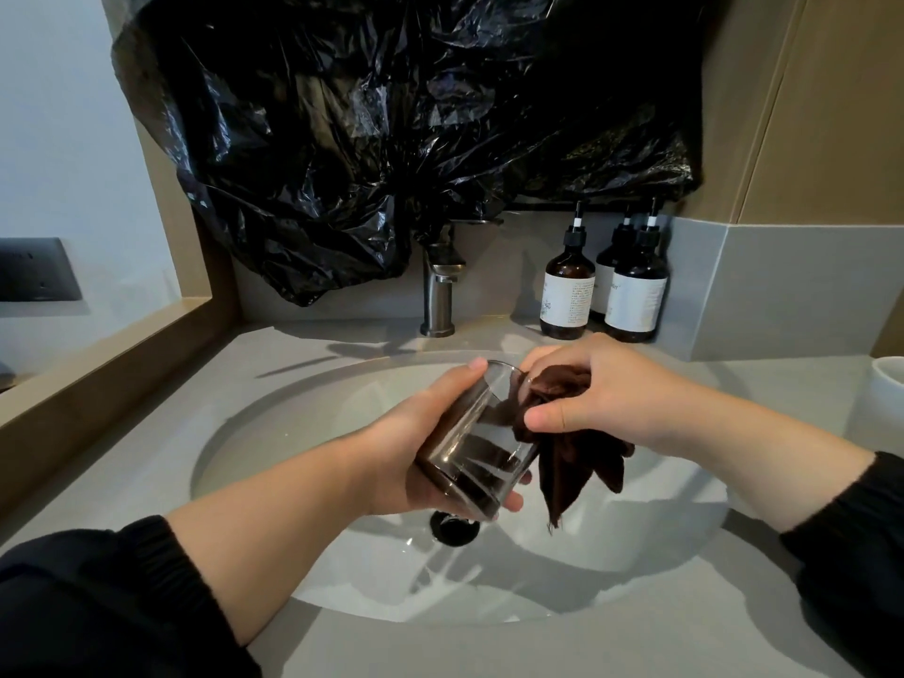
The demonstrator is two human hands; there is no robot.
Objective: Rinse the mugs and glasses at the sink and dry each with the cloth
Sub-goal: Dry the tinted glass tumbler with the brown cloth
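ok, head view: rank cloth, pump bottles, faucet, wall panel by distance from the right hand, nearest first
1. cloth: gripped in the right hand.
2. pump bottles: just behind it.
3. faucet: back, leftward.
4. wall panel: far left.

Glass (477, 433): clear, smooth and glossy, with a thick base; pale reflections streak its wall.
Cloth (562, 462): dark brown fabric, matt, soft, hanging in limp folds.
Sink (636, 540): white, smooth, glossy basin that looks ceramic.
Drain (455, 529): dark, shiny metal.
Countertop (146, 433): grey, smooth, matt, stone-like.
Tap (438, 291): brushed metal with a satin sheen.
Bag (391, 115): thin black plastic film, crinkled and glossy.
3 bottles (567, 291): dark amber and glossy, glass or plastic I cannot tell; pale matt labels, black plastic pumps.
Ledge (98, 364): light brown, wood-look, matt.
Sleeves (98, 604): black matt fabric with gathered cuffs.
Mug (888, 389): white, smooth.
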